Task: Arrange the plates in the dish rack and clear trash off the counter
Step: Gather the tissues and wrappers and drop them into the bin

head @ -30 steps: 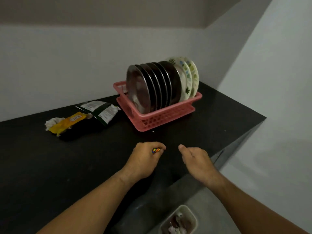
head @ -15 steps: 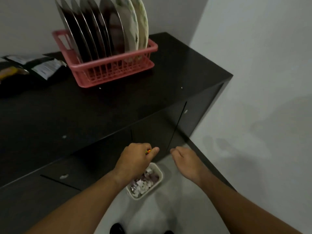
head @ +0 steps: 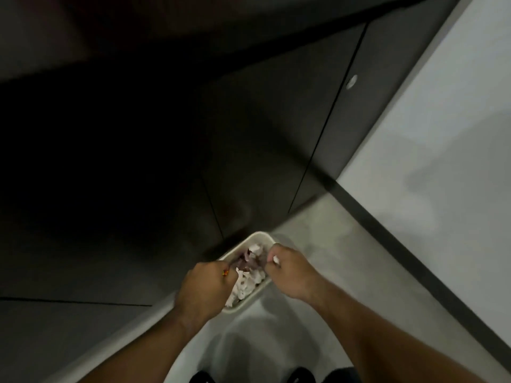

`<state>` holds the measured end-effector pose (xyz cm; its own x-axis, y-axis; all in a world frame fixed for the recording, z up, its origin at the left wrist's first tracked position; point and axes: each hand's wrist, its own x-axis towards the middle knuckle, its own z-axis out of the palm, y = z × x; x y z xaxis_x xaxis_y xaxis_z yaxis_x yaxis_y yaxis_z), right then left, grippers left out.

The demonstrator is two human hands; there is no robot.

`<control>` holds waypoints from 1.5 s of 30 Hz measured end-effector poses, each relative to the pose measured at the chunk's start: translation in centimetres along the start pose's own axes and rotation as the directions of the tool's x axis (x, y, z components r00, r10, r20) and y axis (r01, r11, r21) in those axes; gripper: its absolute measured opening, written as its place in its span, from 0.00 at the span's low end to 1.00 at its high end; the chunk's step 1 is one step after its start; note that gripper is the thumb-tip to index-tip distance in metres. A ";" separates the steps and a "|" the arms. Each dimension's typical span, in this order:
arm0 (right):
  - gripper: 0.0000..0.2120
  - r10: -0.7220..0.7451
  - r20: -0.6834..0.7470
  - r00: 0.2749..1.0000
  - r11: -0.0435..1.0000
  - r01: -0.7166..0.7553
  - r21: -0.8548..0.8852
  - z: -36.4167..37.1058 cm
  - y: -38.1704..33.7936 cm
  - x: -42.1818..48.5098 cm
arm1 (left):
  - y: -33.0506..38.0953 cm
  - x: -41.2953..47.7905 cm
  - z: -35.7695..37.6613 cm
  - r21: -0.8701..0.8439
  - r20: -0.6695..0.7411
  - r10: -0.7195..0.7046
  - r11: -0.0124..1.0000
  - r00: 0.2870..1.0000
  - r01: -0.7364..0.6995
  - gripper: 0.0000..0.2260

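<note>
1. While curled into a fist over the bin's 8 o'clock edge, the left hand point(head: 206, 288) pinches a small orange-and-red scrap point(head: 225, 273) between thumb and forefinger; only a sliver of it shows.
2. The right hand point(head: 290, 269), fingers curled likewise, grips a small white scrap point(head: 275, 259) at its thumb side and hangs over the bin's 2 o'clock edge. The two hands are apart, with the open bin between them.
3. Beneath them a shallow white rectangular plastic bin point(head: 260, 235) sits on the floor, its long axis running from 7 to 1 o'clock. The left hand hides its 8 o'clock rim, and the right hand hides part of its 3 o'clock rim.
4. Inside lies a heap of white and purplish torn paper scraps point(head: 247, 283), reaching close to the rim.
5. The bin rests on a light grey floor point(head: 340, 244). Its 12 o'clock corner stands just beside the foot of a dark cabinet front point(head: 262, 134), which fills the view from 9 to 1 o'clock. Thin seams divide the cabinet doors, and one door at 1 o'clock bears a small pale round spot point(head: 351, 82).
6. At 3 o'clock rises a white wall point(head: 442, 134), with a dark skirting strip point(head: 414, 262) along its foot.
7. At 6 o'clock, between the forearms, the tips of dark shoes point(head: 301, 376) show at the bottom edge.
</note>
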<state>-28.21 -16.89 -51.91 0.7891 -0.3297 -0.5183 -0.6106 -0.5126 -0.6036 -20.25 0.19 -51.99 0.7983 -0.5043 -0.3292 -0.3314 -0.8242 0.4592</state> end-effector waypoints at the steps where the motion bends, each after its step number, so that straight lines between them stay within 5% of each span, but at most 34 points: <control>1: 0.08 -0.019 0.020 1.000 0.999 0.020 -0.040 1.7 1.0 2.0 | -1.3 0.8 1.7 -0.005 -0.004 -0.006 1.000 1.000 0.006 0.20; 7: 0.13 -0.075 0.108 0.991 0.966 0.100 -0.239 9.5 5.6 12.0 | -7.4 4.5 11.0 0.009 -0.019 0.023 1.000 1.000 -0.023 0.17; 11: 0.19 -0.119 0.117 0.986 0.961 0.144 -0.237 12.9 8.0 16.4 | -9.8 6.2 15.0 0.033 -0.049 0.064 0.997 0.997 -0.063 0.12; 16: 0.34 -0.135 0.309 0.941 0.963 0.198 -0.182 13.7 9.4 16.7 | -9.4 6.4 15.8 0.131 -0.082 0.122 0.985 0.989 -0.110 0.12; 23: 0.26 -0.154 0.117 0.981 0.965 0.175 -0.194 6.1 10.5 14.0 | -6.3 11.7 18.9 0.277 -0.002 0.372 0.892 0.928 -0.357 0.17; 30: 0.20 -0.217 0.025 0.976 0.935 0.215 -0.283 4.4 12.0 12.3 | -10.3 14.0 26.8 0.404 0.273 0.111 0.888 0.956 -0.219 0.35; 33: 0.20 -0.236 0.018 0.972 0.922 0.230 -0.311 4.6 12.0 12.4 | -10.2 14.7 26.4 0.326 0.363 0.020 0.934 0.932 -0.147 0.29; 37: 0.21 -0.252 0.019 0.968 0.925 0.246 -0.289 4.7 10.9 12.7 | -8.7 14.5 23.8 0.204 0.444 0.097 0.957 0.891 -0.206 0.28; 41: 0.20 -0.268 0.032 0.963 0.914 0.265 -0.307 4.4 9.0 13.1 | -8.2 12.6 21.2 -0.124 0.280 0.202 0.977 0.939 -0.173 0.23; 45: 0.20 -0.255 0.016 0.967 0.919 0.247 -0.309 3.4 7.2 12.9 | -7.7 10.9 17.2 -0.244 0.108 0.274 0.939 0.956 -0.241 0.25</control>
<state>-22.65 -22.09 -65.00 0.9175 -0.1755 -0.3569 -0.3452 -0.7970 -0.4956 -17.65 -3.36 -73.27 0.6181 -0.7354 -0.2779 -0.3812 -0.5895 0.7122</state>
